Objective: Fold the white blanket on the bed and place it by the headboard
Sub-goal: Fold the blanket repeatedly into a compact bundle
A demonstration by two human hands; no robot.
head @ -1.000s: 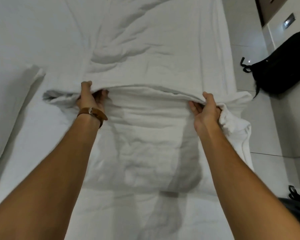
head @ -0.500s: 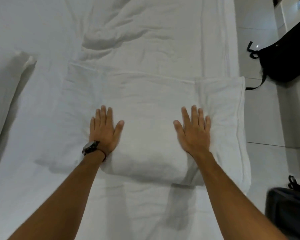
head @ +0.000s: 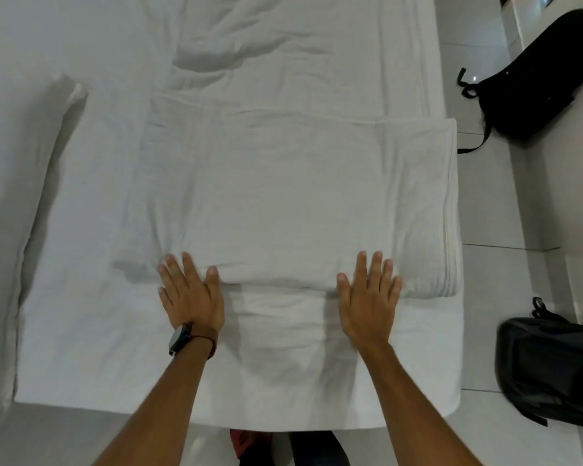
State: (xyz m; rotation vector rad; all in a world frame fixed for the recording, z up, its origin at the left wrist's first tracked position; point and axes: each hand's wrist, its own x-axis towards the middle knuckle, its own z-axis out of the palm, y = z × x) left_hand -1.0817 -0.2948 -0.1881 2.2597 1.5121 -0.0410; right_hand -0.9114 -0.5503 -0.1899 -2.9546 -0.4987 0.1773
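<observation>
Head view, one entry per item.

White blanket (head: 283, 196): folded into a thick rectangular pad lying flat on the bed (head: 81, 348), toward the right side of the mattress. Long axis runs left to right; stacked layered edges show at its right end, just inside the mattress edge. Near edge is a rounded fold. Unfolded, rumpled bedding continues beyond its far edge.

Left hand (head: 191, 295): flat, palm down, fingers spread, nothing gripped. Fingertips rest on the near fold of the blanket; the palm lies on the sheet just in front of it. A watch with a brown strap (head: 192, 339) sits on the wrist.

Right hand (head: 367, 297): same posture, flat and spread, fingertips on the near fold, palm on the sheet.

Key relation: the blanket lies directly far of both hands, its long side square across them. The hands sit roughly evenly along the near edge, neither clearly closer, though the pad reaches somewhat further right of the right hand.

Pillow (head: 24, 213): at the left of the bed, suggesting the headboard lies off to the left; the headboard itself is not visible.

Judgement: folding looks largely complete; carrying the pad leftward remains.

Floor, right: black backpack (head: 535, 79) far, dark bag (head: 552, 368) near.
</observation>
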